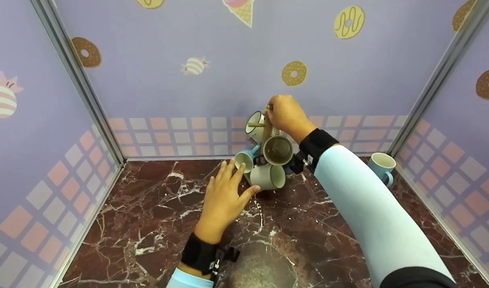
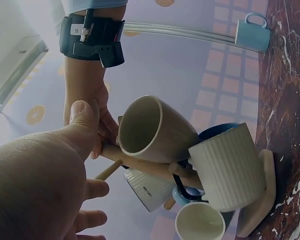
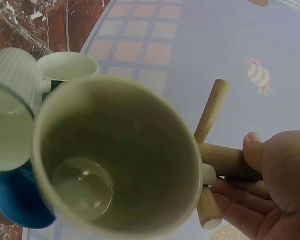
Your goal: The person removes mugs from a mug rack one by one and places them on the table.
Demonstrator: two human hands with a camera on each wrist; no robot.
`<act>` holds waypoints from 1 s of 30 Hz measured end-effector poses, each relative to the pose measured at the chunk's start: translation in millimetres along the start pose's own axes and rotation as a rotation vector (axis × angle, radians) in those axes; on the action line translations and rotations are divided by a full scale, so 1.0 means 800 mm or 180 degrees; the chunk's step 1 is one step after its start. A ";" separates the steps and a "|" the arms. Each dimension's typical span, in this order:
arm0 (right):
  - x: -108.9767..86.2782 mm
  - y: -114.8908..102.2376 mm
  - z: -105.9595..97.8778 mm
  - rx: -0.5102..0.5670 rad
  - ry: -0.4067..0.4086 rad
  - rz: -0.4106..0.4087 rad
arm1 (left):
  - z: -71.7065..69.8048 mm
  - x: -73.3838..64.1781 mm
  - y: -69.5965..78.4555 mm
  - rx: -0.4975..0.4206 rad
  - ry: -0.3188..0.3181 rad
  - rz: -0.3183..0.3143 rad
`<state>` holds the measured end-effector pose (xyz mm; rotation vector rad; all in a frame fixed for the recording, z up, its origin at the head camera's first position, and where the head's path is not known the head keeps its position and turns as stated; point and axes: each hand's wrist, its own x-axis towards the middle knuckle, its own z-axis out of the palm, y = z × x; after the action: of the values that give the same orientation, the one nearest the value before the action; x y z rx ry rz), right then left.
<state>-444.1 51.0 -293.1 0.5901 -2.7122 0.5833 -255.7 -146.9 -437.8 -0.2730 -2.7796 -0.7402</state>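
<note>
A wooden mug tree (image 3: 227, 160) holds several mugs on its pegs. My right hand (image 1: 286, 114) grips the top of its post. Just below that hand hangs a beige mug (image 1: 277, 150), mouth toward me. A white ribbed mug (image 2: 230, 170) hangs low, near the wooden base (image 2: 267, 185). Beside it is a light-blue mug (image 1: 244, 161), and a white mug with a dark rim (image 1: 253, 123) hangs higher behind the post. A dark-blue mug (image 3: 20, 197) shows partly, behind the others. My left hand (image 1: 224, 196) has its fingers spread, fingertips overlapping the light-blue mug in the head view.
Another light-blue mug (image 1: 381, 165) stands upright in the back right corner. The dark red marble-patterned tabletop (image 1: 148, 224) meets a patterned back wall (image 1: 168, 88) close behind the mug tree, with side walls left and right.
</note>
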 end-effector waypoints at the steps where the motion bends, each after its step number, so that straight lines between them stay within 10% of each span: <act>1: 0.000 0.000 0.000 -0.0012 0.0014 0.0004 | 0.000 0.000 0.000 0.0002 -0.0002 -0.0001; 30: 0.001 -0.011 0.020 -0.0048 0.0425 0.0276 | -0.002 -0.005 -0.005 -0.0029 0.0058 0.0015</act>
<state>-444.2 36.6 -303.9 0.4158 -2.6242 0.6008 -252.6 -151.4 -439.6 -0.2731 -2.7580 -0.7507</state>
